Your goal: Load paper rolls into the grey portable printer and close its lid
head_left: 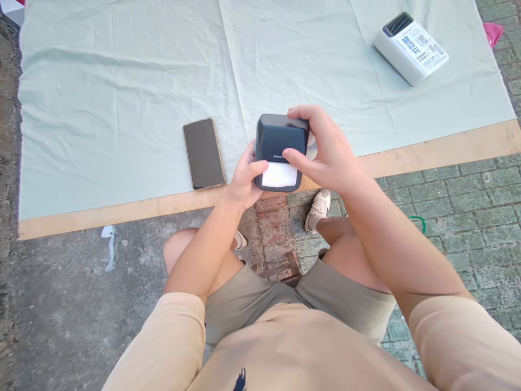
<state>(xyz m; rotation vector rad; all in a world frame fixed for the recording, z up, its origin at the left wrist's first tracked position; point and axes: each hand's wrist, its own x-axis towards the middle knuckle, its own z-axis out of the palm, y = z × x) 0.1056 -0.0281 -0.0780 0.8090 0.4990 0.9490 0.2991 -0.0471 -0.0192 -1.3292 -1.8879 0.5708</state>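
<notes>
Between my hands, just above the table's near edge, is a small dark label printer (pixel 282 142) with rounded corners and light lettering, partly covered by my thumb. A blank white label (pixel 280 175) shows on its lower front. My left hand (pixel 246 176) is closed around the printer's lower left side, thumb at the label's edge. Along the right side my right hand (pixel 323 146) grips it, fingers at the top corner and thumb on the dark front. The undersides of both grips are hidden.
A smartphone (pixel 204 153) with a dark screen lies left of my hands on the pale cloth (pixel 134 98). A white printed box (pixel 411 49) sits at the far right. The wooden table edge (pixel 443 147) runs in front of my knees. A wooden stool (pixel 291 266) shows between my legs.
</notes>
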